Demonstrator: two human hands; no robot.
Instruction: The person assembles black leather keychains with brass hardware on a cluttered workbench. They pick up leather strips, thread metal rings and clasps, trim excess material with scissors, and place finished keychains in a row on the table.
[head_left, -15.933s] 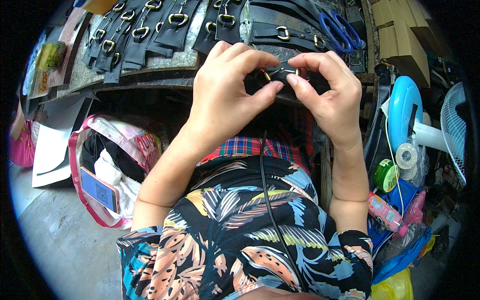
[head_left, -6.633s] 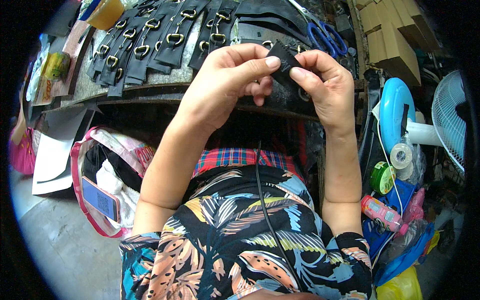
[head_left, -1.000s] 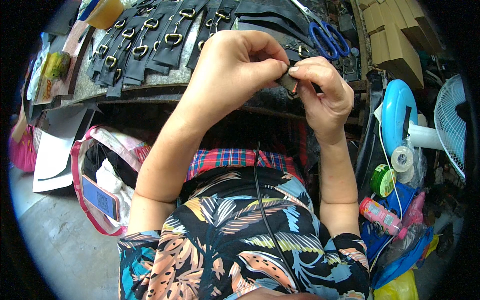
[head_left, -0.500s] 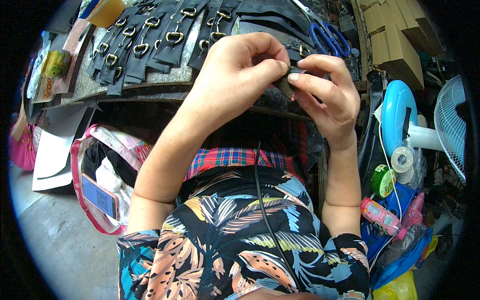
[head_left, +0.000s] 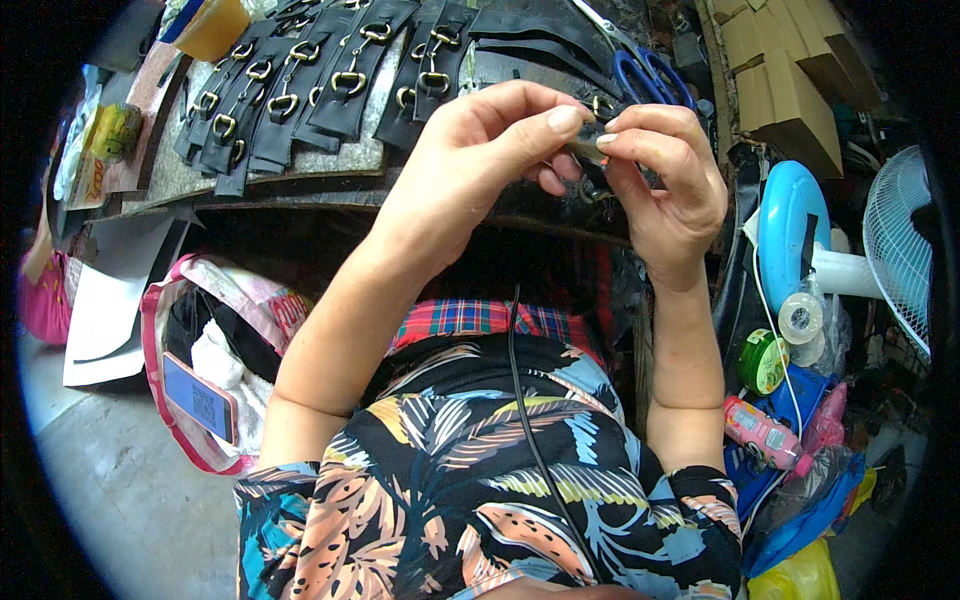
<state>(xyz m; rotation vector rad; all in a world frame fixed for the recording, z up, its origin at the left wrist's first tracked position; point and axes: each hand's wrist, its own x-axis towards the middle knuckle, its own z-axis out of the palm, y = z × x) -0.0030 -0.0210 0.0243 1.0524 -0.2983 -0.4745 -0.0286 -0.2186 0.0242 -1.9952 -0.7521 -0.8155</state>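
Note:
My left hand [head_left: 455,165] and my right hand [head_left: 672,190] meet above the bench's front edge, fingers bent close together. Between their fingertips is a small dark strip [head_left: 588,150], mostly covered by the fingers. A small greyish metal-looking bit [head_left: 590,188] shows just below it; whether it belongs to the strip I cannot tell. The left thumb and fingers close on the strip's left side, the right ones on its right side. Beyond my hands, black straps [head_left: 345,118] with gold-coloured bit-shaped buckles lie in a row on the bench.
Blue-handled scissors [head_left: 650,78] lie beyond my right hand, near plain black strips [head_left: 545,35]. Cardboard boxes [head_left: 795,110] and a fan [head_left: 900,250] stand at the right. A pink-edged bag [head_left: 165,400] holding a phone [head_left: 200,398] sits at lower left.
My left thumb has lifted and slid along the strip, and its lower fingers now show beneath. The right hand has shifted slightly right, and the held strip has turned.

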